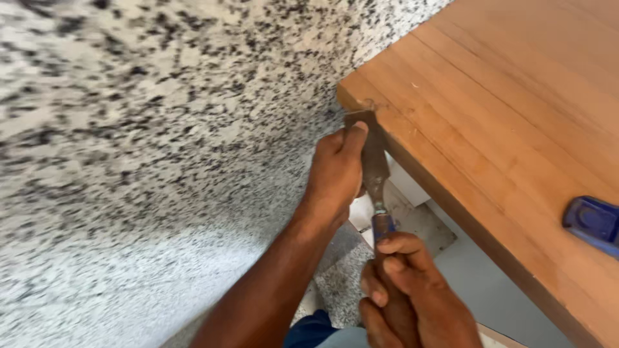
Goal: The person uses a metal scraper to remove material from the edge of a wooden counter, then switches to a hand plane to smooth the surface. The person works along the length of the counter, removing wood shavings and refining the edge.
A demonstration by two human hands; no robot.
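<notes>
While the right hand [403, 283] clasps its handle, the chisel [373, 164] meets the board [516, 142].

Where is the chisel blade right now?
In the head view, the chisel sits centre frame, its tip at the wooden board corner, left hand steadying the blade, right hand gripping the handle.

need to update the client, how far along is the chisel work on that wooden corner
Early on, by the look of it. Done: only a small chipped notch shows at the corner of the wooden panel. In hand: the chisel has its blade tip at that notch, left hand steering the blade, right hand gripping the handle. Left: the long edge below the corner looks uncut. A blue object lies on the panel.
</notes>
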